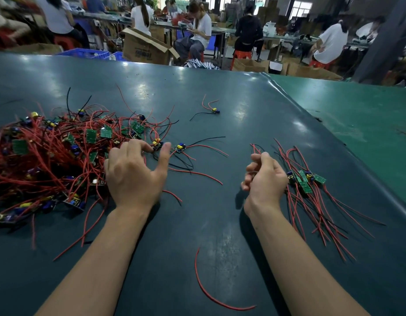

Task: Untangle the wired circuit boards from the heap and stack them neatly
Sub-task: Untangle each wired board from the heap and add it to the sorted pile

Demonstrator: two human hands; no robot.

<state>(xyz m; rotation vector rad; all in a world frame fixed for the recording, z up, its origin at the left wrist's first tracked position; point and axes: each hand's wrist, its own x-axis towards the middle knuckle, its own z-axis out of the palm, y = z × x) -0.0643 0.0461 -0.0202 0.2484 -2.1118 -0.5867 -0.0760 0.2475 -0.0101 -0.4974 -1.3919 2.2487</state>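
Head view: left hand (134, 176) reaches with spread, straight fingers (141, 144) toward a board (157, 144) at the heap (49, 156) edge, just ahead. Right hand (264, 179), loosely curled, holds nothing beside the stack (306, 180). Picking is under way; next, pinch and draw wires free.

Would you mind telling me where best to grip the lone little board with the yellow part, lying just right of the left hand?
Probably pinch the small green circuit board with the yellow component by its edges from above, coming from its left end: its red and black wires fan right, leaving that end free.
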